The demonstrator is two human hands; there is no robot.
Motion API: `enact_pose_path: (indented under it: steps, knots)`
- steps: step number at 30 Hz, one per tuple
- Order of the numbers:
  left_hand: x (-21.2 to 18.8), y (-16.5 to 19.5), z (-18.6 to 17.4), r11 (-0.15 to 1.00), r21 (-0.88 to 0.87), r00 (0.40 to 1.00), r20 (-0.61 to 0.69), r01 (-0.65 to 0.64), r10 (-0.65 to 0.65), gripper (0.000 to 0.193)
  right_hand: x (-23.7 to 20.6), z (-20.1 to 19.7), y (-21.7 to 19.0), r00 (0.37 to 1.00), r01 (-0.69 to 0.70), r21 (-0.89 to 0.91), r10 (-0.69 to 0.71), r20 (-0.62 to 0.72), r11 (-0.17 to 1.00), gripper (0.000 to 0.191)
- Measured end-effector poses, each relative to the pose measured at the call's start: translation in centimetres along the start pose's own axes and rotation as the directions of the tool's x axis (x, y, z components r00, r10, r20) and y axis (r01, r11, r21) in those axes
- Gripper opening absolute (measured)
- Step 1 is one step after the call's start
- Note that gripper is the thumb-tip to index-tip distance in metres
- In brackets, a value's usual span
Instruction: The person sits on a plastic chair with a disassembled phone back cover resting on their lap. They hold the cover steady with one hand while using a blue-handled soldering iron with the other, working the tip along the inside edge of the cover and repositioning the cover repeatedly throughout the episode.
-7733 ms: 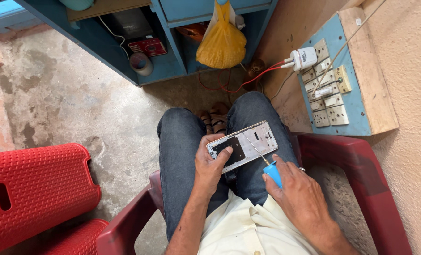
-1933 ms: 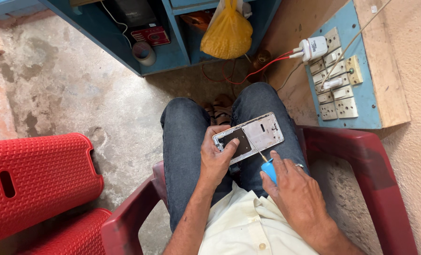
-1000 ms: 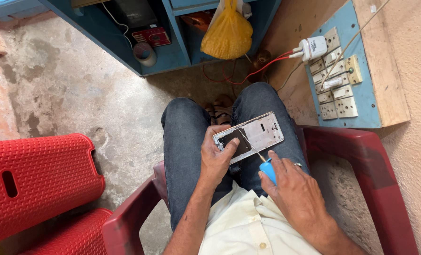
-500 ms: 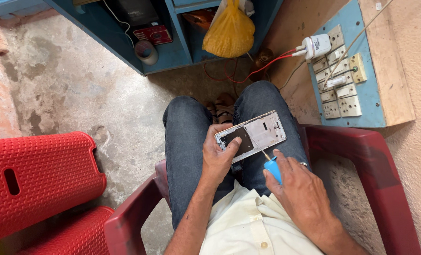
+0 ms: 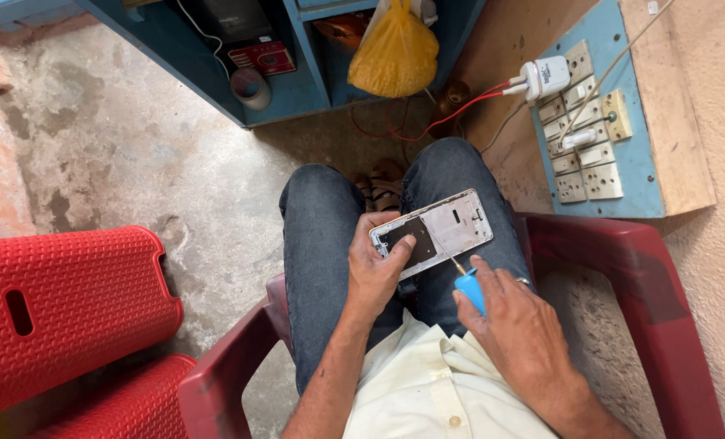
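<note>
I sit in a dark red plastic armchair [image 5: 622, 268], my legs in dark blue jeans [image 5: 322, 244]. A red textured plastic stool [image 5: 61, 301] stands to my left on the concrete floor [image 5: 118, 154]. A blue wooden switchboard [image 5: 598, 122] hangs on the wall to my right. My left hand [image 5: 376, 272] grips an opened silver phone frame [image 5: 432, 232] over my right thigh, thumb on its dark panel. My right hand [image 5: 513, 325] is closed around a blue-handled thin screwdriver [image 5: 464, 280], tip touching the frame.
</note>
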State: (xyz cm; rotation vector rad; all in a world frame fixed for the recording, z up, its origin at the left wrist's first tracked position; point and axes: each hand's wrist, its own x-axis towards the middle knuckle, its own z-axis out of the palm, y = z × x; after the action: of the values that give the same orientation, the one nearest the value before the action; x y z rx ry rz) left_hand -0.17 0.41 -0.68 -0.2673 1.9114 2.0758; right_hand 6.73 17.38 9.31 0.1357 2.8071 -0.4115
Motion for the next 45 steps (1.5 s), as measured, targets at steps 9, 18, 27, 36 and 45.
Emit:
enact_pose_path:
  steps: [9,18,27,36,45]
  knots:
    - [0.06,0.05,0.04,1.000,0.001,1.000,-0.002,-0.019,0.019,0.037,-0.04,0.14,-0.28,1.000,0.009,0.040,-0.008,-0.018,0.999,0.059]
    - [0.03,0.04,0.05,0.999,-0.036,1.000,-0.010,-0.027,0.027,0.036,0.01,0.23,-0.30,0.998,0.041,0.039,-0.039,-0.057,0.998,0.057]
    - [0.06,0.00,-0.05,0.998,-0.012,0.998,-0.008,-0.064,0.064,0.037,0.03,0.19,-0.22,0.999,0.042,0.036,-0.040,-0.035,0.998,0.057]
    - [0.08,0.28,0.03,0.998,-0.003,0.998,-0.002,-0.056,0.056,0.037,0.11,-0.05,0.03,0.999,0.025,0.051,-0.024,-0.021,0.998,0.058]
    - [0.15,0.27,-0.02,1.000,0.013,1.000,0.004,-0.026,0.026,0.038,0.23,-0.04,0.15,0.999,0.030,0.056,-0.028,-0.021,0.998,0.059]
